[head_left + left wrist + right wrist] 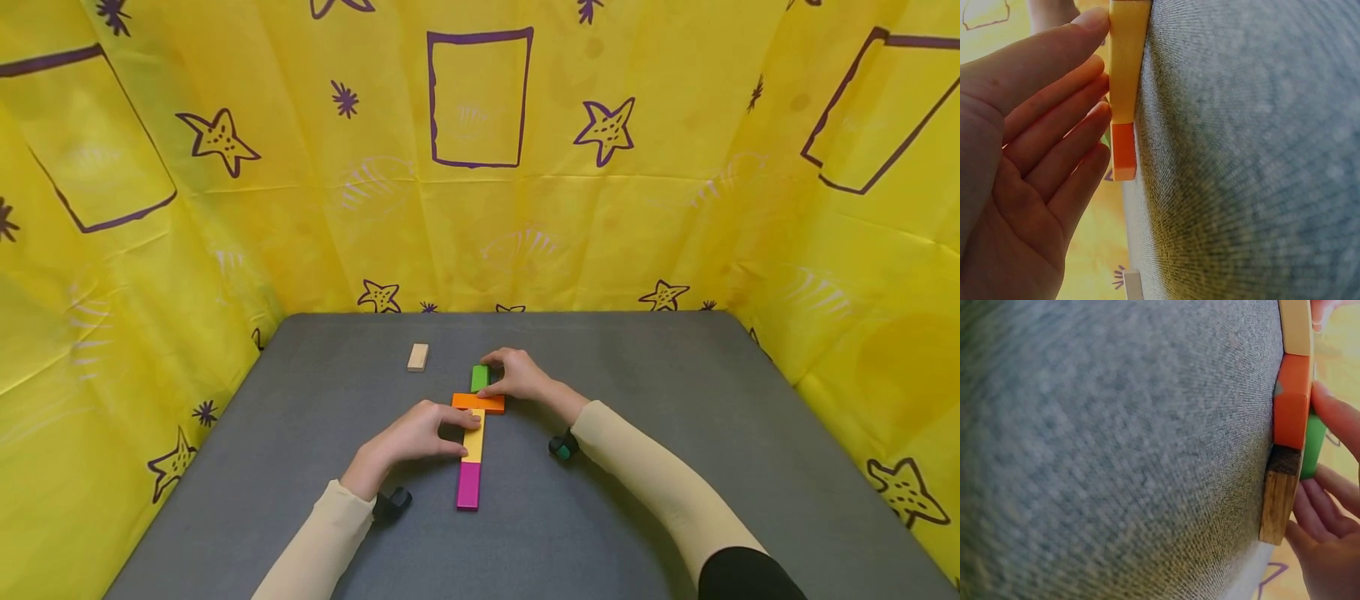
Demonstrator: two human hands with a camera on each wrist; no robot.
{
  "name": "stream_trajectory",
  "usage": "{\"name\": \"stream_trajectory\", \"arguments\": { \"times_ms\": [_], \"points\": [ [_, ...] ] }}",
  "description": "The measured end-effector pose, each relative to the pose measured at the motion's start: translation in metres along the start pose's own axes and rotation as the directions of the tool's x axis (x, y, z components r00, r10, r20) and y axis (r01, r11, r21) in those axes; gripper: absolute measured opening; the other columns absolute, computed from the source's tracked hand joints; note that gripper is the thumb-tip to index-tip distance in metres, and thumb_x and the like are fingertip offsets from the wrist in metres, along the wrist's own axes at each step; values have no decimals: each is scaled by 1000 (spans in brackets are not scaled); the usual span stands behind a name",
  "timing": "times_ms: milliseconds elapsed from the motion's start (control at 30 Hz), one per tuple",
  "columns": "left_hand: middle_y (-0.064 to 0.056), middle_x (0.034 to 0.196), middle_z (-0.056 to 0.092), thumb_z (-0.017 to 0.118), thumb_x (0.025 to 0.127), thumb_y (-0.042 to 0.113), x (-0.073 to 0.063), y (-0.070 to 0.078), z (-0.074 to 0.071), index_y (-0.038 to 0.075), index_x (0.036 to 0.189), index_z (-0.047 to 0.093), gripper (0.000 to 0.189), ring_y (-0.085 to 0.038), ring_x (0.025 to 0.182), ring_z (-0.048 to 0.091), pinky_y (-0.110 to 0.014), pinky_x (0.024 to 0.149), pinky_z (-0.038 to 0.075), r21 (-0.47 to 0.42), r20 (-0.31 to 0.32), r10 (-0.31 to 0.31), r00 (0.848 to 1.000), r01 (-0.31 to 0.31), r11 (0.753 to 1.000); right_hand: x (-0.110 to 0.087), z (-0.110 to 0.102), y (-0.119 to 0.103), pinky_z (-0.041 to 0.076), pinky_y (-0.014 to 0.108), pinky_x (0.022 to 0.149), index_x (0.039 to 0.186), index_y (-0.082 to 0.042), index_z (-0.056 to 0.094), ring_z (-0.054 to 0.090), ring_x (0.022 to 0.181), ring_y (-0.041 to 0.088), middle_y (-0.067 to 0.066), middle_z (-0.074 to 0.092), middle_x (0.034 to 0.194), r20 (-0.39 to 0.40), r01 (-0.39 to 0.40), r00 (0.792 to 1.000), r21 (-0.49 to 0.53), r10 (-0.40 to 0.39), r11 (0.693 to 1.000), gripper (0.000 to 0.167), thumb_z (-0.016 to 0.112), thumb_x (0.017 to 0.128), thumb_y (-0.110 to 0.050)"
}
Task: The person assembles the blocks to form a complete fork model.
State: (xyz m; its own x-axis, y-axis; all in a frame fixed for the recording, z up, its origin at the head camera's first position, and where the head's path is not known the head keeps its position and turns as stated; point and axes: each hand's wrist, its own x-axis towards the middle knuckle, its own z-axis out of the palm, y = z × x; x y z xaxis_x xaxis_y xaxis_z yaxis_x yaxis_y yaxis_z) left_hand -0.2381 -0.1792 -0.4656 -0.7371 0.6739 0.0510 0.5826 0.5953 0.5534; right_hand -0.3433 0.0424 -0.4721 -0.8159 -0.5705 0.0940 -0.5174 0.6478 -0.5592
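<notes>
Blocks lie in a line on the grey table: a magenta block [468, 487], a yellow block [474, 437], then an orange block [489, 404] set crosswise. My left hand [420, 433] rests its thumb tip and straight fingertips on the yellow block's top. At the far end, my right hand [519, 377] holds a green block [480, 378] between thumb and fingers. In the right wrist view, a brown wooden block [1279, 506] lies on the table beside the orange one, lower than the green block. Whether the green block rests on it cannot be told.
A pale wooden block [417, 357] lies apart, at the back left of the line. Yellow cloth [480, 233] with purple drawings hangs around the table's back and sides. Dark wrist devices [564, 446] sit under both forearms.
</notes>
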Motion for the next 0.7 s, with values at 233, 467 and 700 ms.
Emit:
{"name": "stream_trajectory", "arguments": {
  "times_ms": [233,467,700],
  "points": [
    [18,118,64,76,80,32,1,0,0,24,123,65,46,-5,115,57,-34,101,46,0,-2,-2,1000,2,1000,1,0,2,51,33,92,120,-8,65,59,103,19,6,65,115,7,3,1000,1,-3,1000,62,82,70,-42],
    [18,117,65,76,80,31,1,1,0,24,123,65,45,-5,114,58,-34,100,46,-7,-2,-8,1000,8,1000,2,0,5,51,33,91,120,-9,65,59,102,18,5,65,115,12,18,1000,0,-18,1000,63,82,70,-44],
    [17,118,65,77,79,32,0,0,0,24,123,65,46,-4,114,58,-33,100,46,-4,1,-16,1000,16,1000,1,-2,5,52,31,89,119,-10,66,60,101,17,5,66,113,33,18,999,22,-19,1000,58,81,72,-40]
  ]
}}
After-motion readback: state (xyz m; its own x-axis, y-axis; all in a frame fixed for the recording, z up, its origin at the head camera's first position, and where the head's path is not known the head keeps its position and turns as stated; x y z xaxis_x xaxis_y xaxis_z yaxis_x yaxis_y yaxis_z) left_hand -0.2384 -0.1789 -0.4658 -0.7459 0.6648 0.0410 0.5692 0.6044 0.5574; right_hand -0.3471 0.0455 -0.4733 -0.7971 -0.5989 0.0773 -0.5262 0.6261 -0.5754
